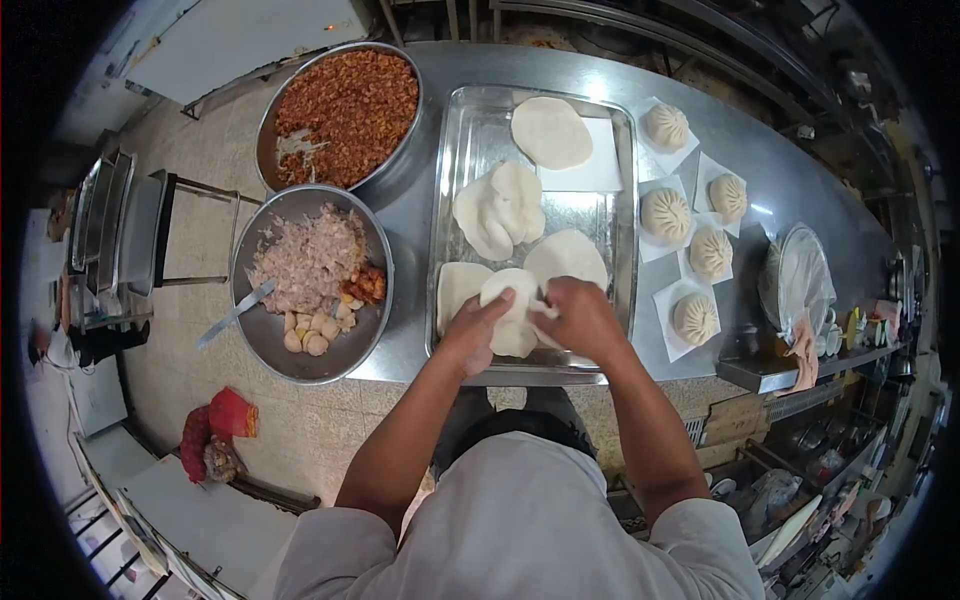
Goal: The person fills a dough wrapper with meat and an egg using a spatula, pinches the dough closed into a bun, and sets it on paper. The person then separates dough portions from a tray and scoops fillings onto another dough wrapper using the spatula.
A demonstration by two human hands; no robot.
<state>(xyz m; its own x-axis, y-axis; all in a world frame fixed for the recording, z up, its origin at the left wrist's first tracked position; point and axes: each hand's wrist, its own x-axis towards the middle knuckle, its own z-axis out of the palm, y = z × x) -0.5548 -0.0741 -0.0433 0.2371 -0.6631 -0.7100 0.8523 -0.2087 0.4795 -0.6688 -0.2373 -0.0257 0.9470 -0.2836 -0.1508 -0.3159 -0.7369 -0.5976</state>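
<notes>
Between my hands is a pale round dough wrapper [512,325], held above the near end of a metal tray [436,225]. My left hand [474,332] grips its left side, thumb on top. With closed fingers, my right hand [578,318] pinches the wrapper's right edge, where a bit of dough sticks up. Other wrappers lie in the tray: one at the near left [458,285], one at the right [568,255], a folded pile [498,212] in the middle, and a flat one [551,132] at the far end, partly over white paper [598,160].
Left of the tray stand a bowl of pale minced filling [310,255] with a spatula [240,310] and a bowl of reddish-brown filling [350,105]. Several pleated buns [666,214] sit on paper squares at the right. Beyond them is a plastic-covered bowl [798,275].
</notes>
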